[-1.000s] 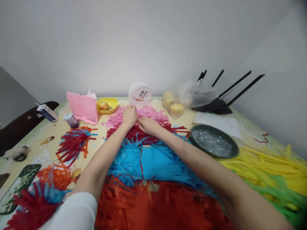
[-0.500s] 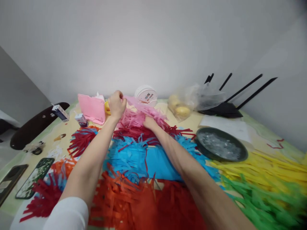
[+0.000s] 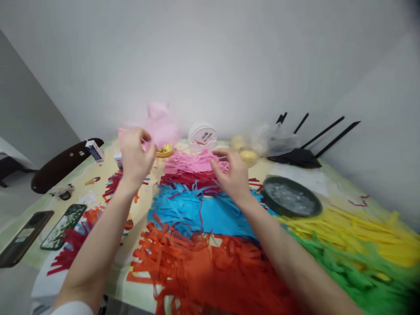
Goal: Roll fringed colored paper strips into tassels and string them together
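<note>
My left hand [image 3: 135, 154] is raised above the table at the left and grips a blurred piece of pink fringed paper [image 3: 159, 124] that stands up above it. My right hand [image 3: 231, 173] hovers with fingers apart over the far end of the layered fringed sheets, holding nothing. Those sheets lie overlapping on the table: pink [image 3: 193, 161] farthest, then dark red [image 3: 190, 179], blue [image 3: 200, 212] and orange-red [image 3: 210, 267] nearest me.
Yellow [image 3: 361, 229] and green [image 3: 354, 271] fringed paper lie at the right beside a dark round dish [image 3: 290, 197]. A white round tub [image 3: 201, 135] and bagged fruit [image 3: 247, 151] stand at the back. Two phones [image 3: 62, 221] and loose red, orange strips lie left.
My left hand lifted a pink fringed piece off the far stack and carried it up and left. My right hand came off the pink sheet and opened. The view shifted right.
</note>
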Tool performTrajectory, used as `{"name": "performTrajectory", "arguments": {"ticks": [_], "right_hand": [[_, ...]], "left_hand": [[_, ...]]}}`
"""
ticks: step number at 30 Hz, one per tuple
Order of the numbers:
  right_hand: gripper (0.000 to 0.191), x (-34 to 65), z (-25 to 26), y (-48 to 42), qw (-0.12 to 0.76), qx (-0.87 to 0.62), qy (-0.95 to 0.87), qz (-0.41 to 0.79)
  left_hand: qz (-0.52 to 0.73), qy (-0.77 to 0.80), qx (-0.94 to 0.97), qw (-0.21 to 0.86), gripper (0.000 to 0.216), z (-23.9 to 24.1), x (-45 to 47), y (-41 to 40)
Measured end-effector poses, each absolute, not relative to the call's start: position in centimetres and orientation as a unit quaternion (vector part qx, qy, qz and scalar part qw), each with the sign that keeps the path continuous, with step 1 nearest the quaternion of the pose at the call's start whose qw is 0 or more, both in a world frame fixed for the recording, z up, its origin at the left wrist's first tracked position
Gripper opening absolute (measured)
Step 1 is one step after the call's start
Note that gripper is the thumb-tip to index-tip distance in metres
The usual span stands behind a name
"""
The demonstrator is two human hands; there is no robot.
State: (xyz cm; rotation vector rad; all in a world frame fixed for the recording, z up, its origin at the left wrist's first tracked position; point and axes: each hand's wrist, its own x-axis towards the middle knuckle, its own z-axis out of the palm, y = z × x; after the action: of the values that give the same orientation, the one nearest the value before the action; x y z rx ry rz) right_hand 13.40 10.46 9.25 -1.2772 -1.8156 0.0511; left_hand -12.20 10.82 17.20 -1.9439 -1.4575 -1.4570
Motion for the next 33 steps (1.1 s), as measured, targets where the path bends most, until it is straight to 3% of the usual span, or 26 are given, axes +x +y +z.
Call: {"name": "performTrajectory", "arguments": {"ticks": [2,5,8,11,15,19,27,33], "right_hand": [[0.042,11.9,9.9,5.7,0.511,-0.386,-0.766,-0.052],[0.053,10.2,8.8,1.4,0.457,-0.342,-0.815,-0.098],[0.042,10.6,6.3,0.1,0.391,-0.359,-0.842,-0.089],[0.035,12.6,4.8,-0.9,0.37,-0.381,-0.847,-0.039],[0.04,15.2,5.5,-3.9,0.362,-0.399,-0.842,0.02],[0.035,16.5,7.0,-6.4,0.33,-0.464,-0.821,0.049],[0.017,17.8,8.6,-6.9,0.403,-0.466,-0.759,0.21],[0.025,18.6,8.3,-6.8,0.456,-0.421,-0.725,0.299]], "left_hand": [[-0.414,-0.529,-0.721,0.17,0.01,14.4,-9.9,6.7],[-0.284,-0.536,-0.777,0.164,0.002,11.0,-7.9,1.8],[-0.23,-0.504,-0.825,0.117,0.006,8.6,-7.7,-1.4],[-0.258,-0.464,-0.847,0.024,0.016,7.2,-8.2,-3.0],[-0.306,-0.435,-0.839,-0.118,0.03,6.7,-8.5,-3.5],[-0.344,-0.416,-0.803,-0.252,0.023,7.5,-7.8,-4.2],[-0.378,-0.418,-0.757,-0.331,0.019,7.6,-6.7,-4.3],[-0.401,-0.352,-0.733,-0.422,0.025,8.6,-7.2,-3.6]]}}
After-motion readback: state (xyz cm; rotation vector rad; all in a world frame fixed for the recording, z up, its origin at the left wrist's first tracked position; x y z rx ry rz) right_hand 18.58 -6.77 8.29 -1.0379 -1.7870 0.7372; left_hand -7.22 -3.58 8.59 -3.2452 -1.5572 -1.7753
